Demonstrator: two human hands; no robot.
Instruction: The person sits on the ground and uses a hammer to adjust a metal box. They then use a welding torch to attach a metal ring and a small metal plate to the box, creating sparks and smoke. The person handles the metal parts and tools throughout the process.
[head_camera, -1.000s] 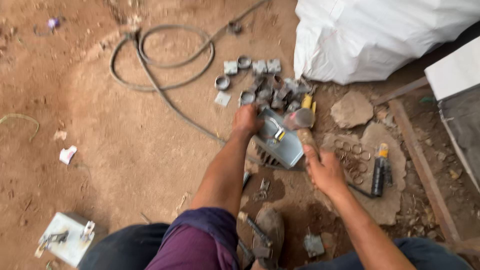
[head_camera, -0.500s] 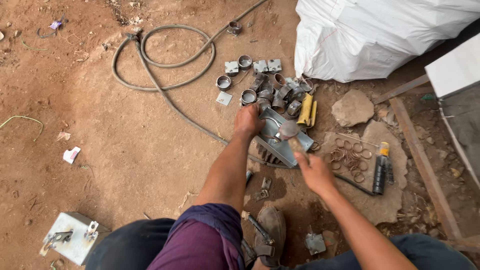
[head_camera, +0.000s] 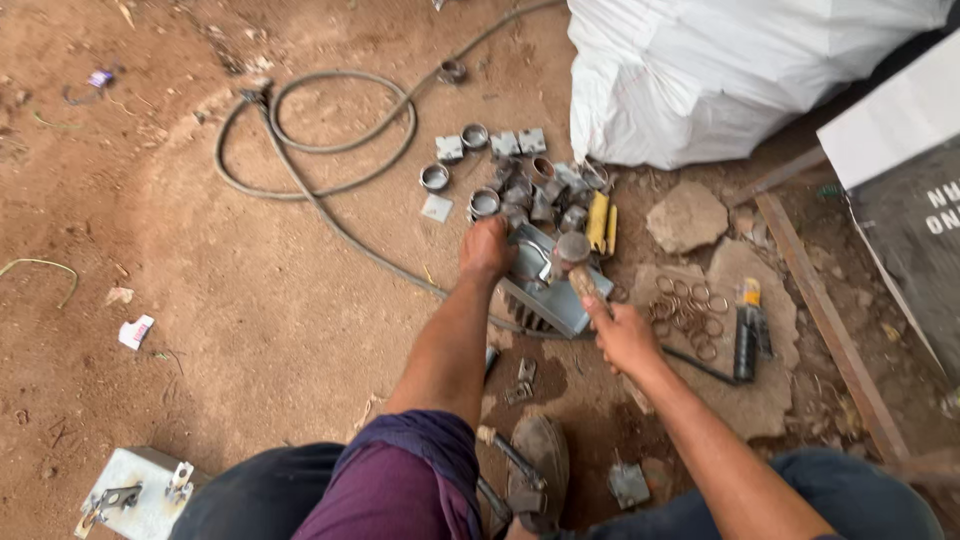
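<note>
Hammering step: my left hand (head_camera: 487, 250) clamps the grey finned metal housing (head_camera: 548, 285) on the dirt, right hand (head_camera: 625, 335) fisted round the hammer (head_camera: 573, 252), head on the housing; next blow probably needs a steady brace.

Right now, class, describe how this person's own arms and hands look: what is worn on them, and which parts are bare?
Both hands are bare, with no gloves, rings or watch visible. The left hand ends a forearm bare up to a short, loose purple sleeve near the frame's bottom edge. The right hand ends an arm that is bare as far as it shows; no sleeve is in view on that side.
</note>
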